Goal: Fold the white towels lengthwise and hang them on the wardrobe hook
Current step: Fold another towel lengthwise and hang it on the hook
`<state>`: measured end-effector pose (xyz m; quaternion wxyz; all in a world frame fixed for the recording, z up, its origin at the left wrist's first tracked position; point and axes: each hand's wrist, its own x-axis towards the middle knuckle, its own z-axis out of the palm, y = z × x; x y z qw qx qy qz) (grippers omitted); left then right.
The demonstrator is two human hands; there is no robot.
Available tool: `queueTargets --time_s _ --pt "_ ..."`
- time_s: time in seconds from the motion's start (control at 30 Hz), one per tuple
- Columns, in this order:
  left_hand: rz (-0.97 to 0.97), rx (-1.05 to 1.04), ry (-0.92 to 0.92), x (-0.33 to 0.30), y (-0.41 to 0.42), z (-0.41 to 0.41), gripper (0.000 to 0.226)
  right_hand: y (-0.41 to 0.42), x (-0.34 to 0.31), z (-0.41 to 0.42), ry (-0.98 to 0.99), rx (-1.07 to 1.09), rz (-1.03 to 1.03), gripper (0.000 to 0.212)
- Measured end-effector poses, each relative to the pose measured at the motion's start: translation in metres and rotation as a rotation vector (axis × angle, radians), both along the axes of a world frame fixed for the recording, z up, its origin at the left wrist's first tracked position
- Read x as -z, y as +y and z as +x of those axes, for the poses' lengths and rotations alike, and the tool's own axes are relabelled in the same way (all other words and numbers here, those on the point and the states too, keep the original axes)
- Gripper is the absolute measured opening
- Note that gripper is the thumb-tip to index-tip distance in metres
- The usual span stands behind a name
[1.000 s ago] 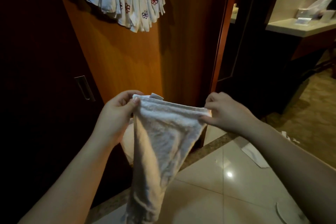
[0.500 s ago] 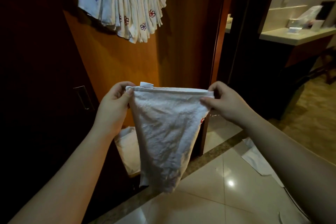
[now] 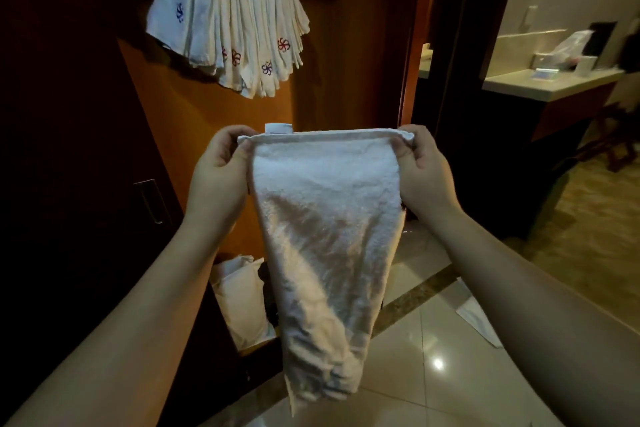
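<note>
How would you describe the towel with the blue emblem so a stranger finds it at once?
Look at the orange wardrobe panel, where a bundle of hung towels drapes down. The blue-emblem towel is outermost on the left; its neighbours' emblems look red or purple.

- White towel (image 3: 325, 236), centre of frame, hanging folded from its taut top edge, narrowing downward.
- Bundle of folded white towels (image 3: 235, 21), upper left, draped over a hook.
</note>
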<state>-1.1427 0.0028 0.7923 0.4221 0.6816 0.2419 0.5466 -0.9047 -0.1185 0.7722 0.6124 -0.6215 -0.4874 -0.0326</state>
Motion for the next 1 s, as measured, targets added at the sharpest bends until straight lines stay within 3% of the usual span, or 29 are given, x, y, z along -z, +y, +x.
queueTargets --time_s 0.1,0.17,0.2,0.3,0.4,0.5,0.67,0.73,0.8,0.83,0.93,1.0 --pt "0.018 -0.040 0.025 0.008 0.001 0.001 0.017 -0.001 0.003 -0.001 0.021 0.044 0.014 0.017" --pt "0.024 -0.050 0.033 0.010 0.001 0.001 0.019 -0.001 0.004 0.000 0.060 0.046 -0.014 0.007" --pt "0.026 -0.054 0.032 0.012 0.002 0.001 0.019 -0.001 0.005 0.000 0.107 0.021 -0.031 0.013" --pt "-0.001 -0.042 0.004 0.014 0.003 0.001 0.020 0.001 0.009 0.007 0.374 -0.265 -0.151 0.049" --pt "-0.049 -0.006 0.003 0.018 0.005 -0.001 0.019 -0.003 0.014 0.015 0.642 -0.590 -0.356 0.064" --pt "-0.065 0.022 0.003 0.021 0.005 -0.005 0.018 -0.008 0.016 0.019 0.751 -0.777 -0.377 0.055" --pt "-0.098 0.114 -0.114 0.008 0.006 -0.013 0.015 -0.006 0.007 0.009 0.844 -0.882 -0.242 0.044" --pt "-0.202 0.257 -0.208 0.006 0.016 -0.017 0.016 -0.002 0.000 0.004 0.895 -0.925 -0.182 0.042" --pt "-0.436 0.527 -0.241 0.017 0.020 -0.018 0.038 0.004 -0.003 -0.003 0.939 -0.927 -0.153 0.041" --pt "-0.543 0.609 -0.164 0.027 0.016 -0.016 0.051 0.007 -0.002 -0.007 0.941 -0.926 -0.156 0.042" --pt "-0.706 0.573 0.052 0.065 0.008 -0.006 0.077 0.012 0.010 -0.011 0.912 -0.857 -0.209 0.044" --pt "-0.790 0.578 -0.042 0.082 0.013 -0.005 0.070 0.011 0.023 -0.004 0.919 -0.795 -0.254 0.050"
